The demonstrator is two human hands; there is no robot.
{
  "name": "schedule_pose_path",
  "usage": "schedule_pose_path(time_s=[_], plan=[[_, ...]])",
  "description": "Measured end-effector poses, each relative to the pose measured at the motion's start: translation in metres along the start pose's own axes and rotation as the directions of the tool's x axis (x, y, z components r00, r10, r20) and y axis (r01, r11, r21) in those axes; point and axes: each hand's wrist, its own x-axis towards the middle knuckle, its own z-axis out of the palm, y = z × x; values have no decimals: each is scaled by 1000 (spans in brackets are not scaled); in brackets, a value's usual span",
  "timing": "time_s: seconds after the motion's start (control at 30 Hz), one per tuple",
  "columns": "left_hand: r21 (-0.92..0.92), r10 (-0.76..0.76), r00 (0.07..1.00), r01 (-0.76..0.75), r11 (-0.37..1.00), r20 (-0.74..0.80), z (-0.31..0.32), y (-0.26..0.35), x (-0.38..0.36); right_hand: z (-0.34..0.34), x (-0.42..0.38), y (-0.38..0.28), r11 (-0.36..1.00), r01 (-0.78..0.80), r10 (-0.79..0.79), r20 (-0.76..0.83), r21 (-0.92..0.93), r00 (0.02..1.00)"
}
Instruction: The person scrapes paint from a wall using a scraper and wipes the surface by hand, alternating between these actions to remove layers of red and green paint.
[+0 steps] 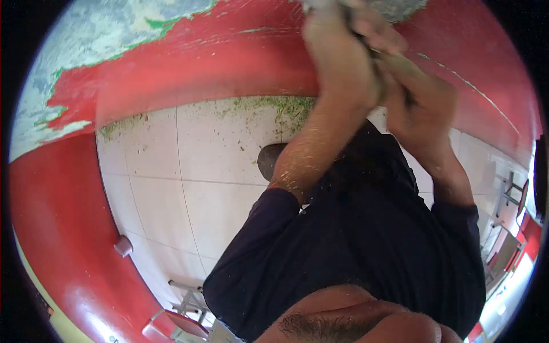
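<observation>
A person's left hand point(337, 54) and right hand point(405, 71) are flanking a dark, narrow object point(361, 39) before a glossy red-painted wall point(229, 63), seemingly pairing for steadier control, with blur making it impossible to tell whether either is grasping it.

Head-worn view, downward (quite close)
</observation>
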Motion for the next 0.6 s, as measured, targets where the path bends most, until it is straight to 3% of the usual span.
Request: schedule_pose_path(time_s=[0.03, 0.13, 0.17, 0.27, 0.3, 0.37, 0.43, 0.53, 0.57, 0.6], plan=[[-120, 37, 998, -30, 992, 58, -4, 8, 8, -1, 7, -12, 998, -40, 40, 15, 48, 999], [72, -138, 989, 141, 987, -46, 11, -4, -22, -7, -18, -5, 992, -93, 98, -52, 83, 994], [-75, -183, 976, 174, 982, -122, 19, -11, -21, -11, -16, -11, 979, -194, 196, -28, 67, 980], [-135, -165, 985, 155, 979, -60, 8, -8, -17, -10, -14, -18, 994, -100, 99, -24, -42, 995], [-64, -158, 984, 153, 986, -84, 6, -6, -16, -7, -17, -15, 991, -126, 126, -3, -52, 992], [-94, -232, 972, 228, 969, -31, 11, -12, -26, -13, -31, -12, 992, -128, 128, -62, 5, 990], [-111, -187, 980, 194, 975, 75, 15, -17, -12, -9, -16, -4, 999, -38, 38, -111, -1, 993], [-99, -197, 979, 192, 976, -48, 21, -6, -11, -10, -15, 5, 996, -11, -1, -135, -88, 991], [-65, -119, 993, 119, 991, 5, 18, -9, -12, -9, -20, 6, 997, -11, 0, -133, -82, 991], [-50, -165, 986, 164, 985, 1, 18, -12, -20, -8, -25, 3, 998, -11, 5, -108, -55, 994]])
